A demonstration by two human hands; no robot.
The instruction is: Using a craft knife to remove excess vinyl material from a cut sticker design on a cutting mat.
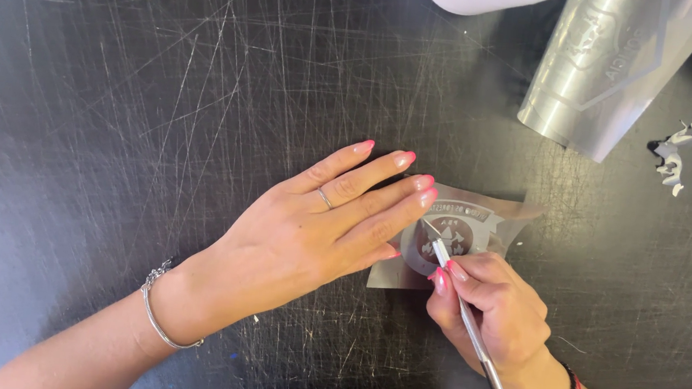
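While left hand (pixel 309 225) lies flat, fingers spread, pinning the silver vinyl decal (pixel 452 230) to the scratched black tabletop (pixel 117 113) so it won't slide, right hand (pixel 495 310) pinches a thin metal pick (pixel 469 321) pencil-style, tip on the cut design w/ control.

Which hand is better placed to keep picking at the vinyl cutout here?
Probably the right hand: it grips the metal tool like a pen, tip on the round design of the vinyl sheet. The left hand lies flat, fingertips pinning the sheet's left edge to the black table.
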